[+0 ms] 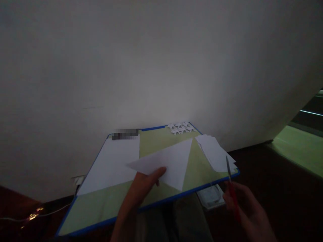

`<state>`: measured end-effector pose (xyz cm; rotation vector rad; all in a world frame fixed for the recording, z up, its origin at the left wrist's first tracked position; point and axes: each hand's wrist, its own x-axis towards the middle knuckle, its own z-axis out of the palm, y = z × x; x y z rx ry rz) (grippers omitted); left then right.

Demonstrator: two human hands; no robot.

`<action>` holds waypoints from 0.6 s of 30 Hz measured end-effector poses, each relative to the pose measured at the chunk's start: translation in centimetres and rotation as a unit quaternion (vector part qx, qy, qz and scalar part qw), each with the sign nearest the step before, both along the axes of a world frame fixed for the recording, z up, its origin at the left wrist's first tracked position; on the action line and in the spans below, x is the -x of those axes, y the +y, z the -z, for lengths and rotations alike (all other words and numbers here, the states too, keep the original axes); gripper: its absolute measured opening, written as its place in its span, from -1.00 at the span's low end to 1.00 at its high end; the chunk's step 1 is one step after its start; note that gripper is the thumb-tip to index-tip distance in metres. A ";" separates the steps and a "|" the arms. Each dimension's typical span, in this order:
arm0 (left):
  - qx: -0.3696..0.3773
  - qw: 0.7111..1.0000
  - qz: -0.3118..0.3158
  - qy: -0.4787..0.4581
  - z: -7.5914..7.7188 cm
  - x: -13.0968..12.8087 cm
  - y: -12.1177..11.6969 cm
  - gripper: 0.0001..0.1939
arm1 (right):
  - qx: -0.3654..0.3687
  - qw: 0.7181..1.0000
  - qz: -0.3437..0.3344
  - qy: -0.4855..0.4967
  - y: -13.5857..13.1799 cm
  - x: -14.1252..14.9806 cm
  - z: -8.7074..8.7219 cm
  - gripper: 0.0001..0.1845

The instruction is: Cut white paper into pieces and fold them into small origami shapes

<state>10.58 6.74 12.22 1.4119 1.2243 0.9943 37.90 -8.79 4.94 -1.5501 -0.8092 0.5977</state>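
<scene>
My left hand (147, 183) grips a folded white sheet of paper (174, 161), thumb on top and fingers underneath. The paper has a triangular outline and is held over the middle of a pale green board with a blue edge (108, 205). Off the board's right front corner, my right hand (246, 205) is closed around red-handled scissors (232, 195). Their metal blades point up and away, look closed, and are apart from the folded paper. Near the blade tips lies a stack of white paper pieces (214, 153).
Several small white star-like cutouts (180, 128) sit at the board's far right corner. A large white sheet (113, 161) covers its left part, with a blurred dark object (125, 134) at its top. A pale wall (161, 67) rises behind. A whitish box (211, 196) is below the front edge.
</scene>
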 end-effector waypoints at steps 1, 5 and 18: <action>-0.026 1.000 -0.002 -0.004 -1.1 0.5 1.2 -0.66 | 0.002 1.000 0.005 -0.020 0.6 0.0 -0.5 -0.38; -0.094 0.995 0.018 -0.027 -4.1 1.7 6.5 -0.67 | -0.034 0.991 -0.027 -0.125 4.2 -0.6 -1.9 -0.43; -0.072 0.997 -0.012 -0.028 -2.3 4.2 16.7 -0.26 | 0.143 0.950 -0.188 -0.204 -0.2 -5.0 1.3 -0.45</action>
